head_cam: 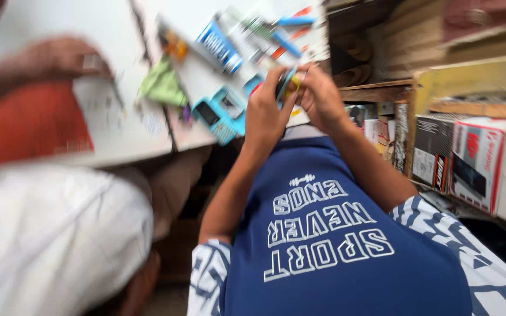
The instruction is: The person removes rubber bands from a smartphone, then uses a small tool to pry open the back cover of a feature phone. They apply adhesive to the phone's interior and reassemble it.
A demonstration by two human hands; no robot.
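Note:
My left hand [265, 111] and my right hand [323, 96] meet in front of my chest at the edge of a white counter [118, 146]. Together they pinch a small dark object with blue and yellow edges [287, 85]. It is too blurred to tell what it is. My blue printed shirt [323, 246] fills the lower middle of the view. Just left of my left hand, a light-blue handheld device with a small screen and keys [221, 114] lies on the counter.
Another person in white [48, 234] sits at the left, a hand [60, 55] resting on a red-and-white booklet [30, 123]. A green cloth [162, 85], blue packets and pens [247, 35] lie on the counter. Wooden shelves with printed cartons [475, 158] stand at the right.

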